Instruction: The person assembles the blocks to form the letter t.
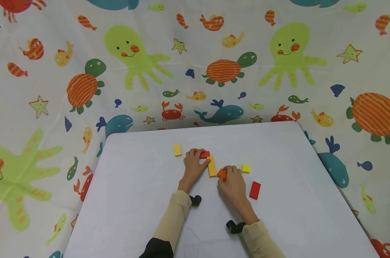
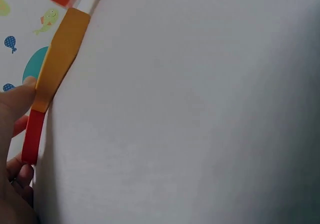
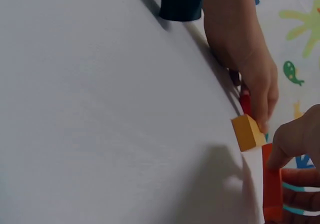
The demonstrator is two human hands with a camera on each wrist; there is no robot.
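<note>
My left hand grips a red block, its fingers at the far end. The thumb presses the side of a long amber block, which meets the red one end to side; in the left wrist view the amber block adjoins the red block. My right hand pinches an orange block between thumb and fingers, close to the near end of the amber block. In the right wrist view this orange block is held close beside the amber block's end.
On the white table a pale yellow block stands left of the hands. A bright yellow block and a red rectangular block lie to the right. Behind hangs a cloth with sea animals.
</note>
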